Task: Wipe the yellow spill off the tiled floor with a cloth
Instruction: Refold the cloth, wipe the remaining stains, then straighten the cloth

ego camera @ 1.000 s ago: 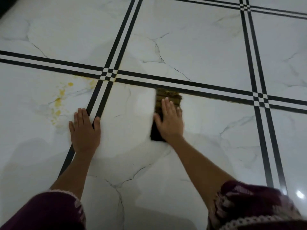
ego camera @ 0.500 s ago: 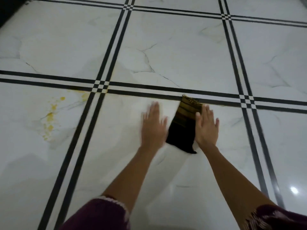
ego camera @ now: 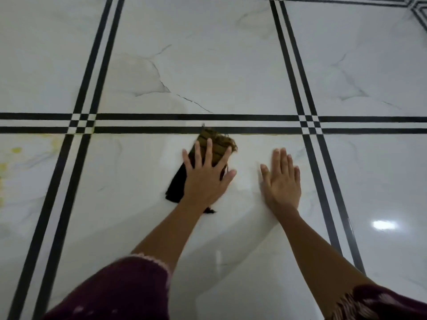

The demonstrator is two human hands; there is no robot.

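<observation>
A folded dark cloth point(ego camera: 177, 183) with a brown-gold striped, fringed end lies on the white tiled floor just below the double black line. My left hand point(ego camera: 206, 175) presses flat on it with fingers spread and straight. My right hand point(ego camera: 283, 179) rests flat on the bare tile to the cloth's right, apart from it. The yellow spill point(ego camera: 13, 155) shows as spots and smears at the far left edge, on the neighbouring tile. A thin yellowish streak point(ego camera: 258, 134) runs along the lower black line.
White marble-look tiles point(ego camera: 208, 65) are split by double black lines point(ego camera: 161, 123). A light reflection point(ego camera: 383, 225) shines at the right. My maroon sleeves point(ego camera: 120, 294) fill the bottom corners.
My left hand has moved onto the cloth, and my right hand has come off it onto the bare tile at its right. The view has shifted right, so the spill sits at the left edge.
</observation>
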